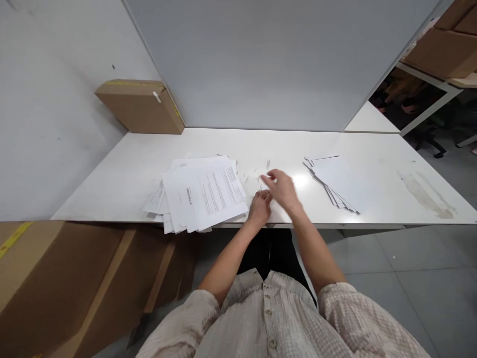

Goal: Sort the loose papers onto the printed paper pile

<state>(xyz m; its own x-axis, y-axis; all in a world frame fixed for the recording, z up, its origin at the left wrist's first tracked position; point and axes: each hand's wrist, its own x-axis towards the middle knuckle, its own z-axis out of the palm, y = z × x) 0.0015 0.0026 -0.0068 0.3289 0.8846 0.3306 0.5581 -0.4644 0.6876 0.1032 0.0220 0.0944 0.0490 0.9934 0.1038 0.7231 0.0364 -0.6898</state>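
A messy pile of printed sheets [203, 194] lies at the front edge of the white table [376, 184], some corners hanging over. My left hand [260, 208] rests just right of that pile, fingers curled and pinched on something small that I cannot make out. My right hand [282, 187] hovers right beside it, slightly blurred, fingers bent with the thumb and forefinger reaching left. Tiny paper scraps [257, 174] are scattered on the table just beyond both hands. A second, fanned stack of blank-side sheets [331, 184] lies to the right.
A cardboard box [139, 105] leans in the back left corner against the grey partition. Large cardboard boxes [74, 278] stand on the floor at my left. A brownish stain [428, 196] marks the table's right end. More boxes [443, 49] sit on shelving at the far right.
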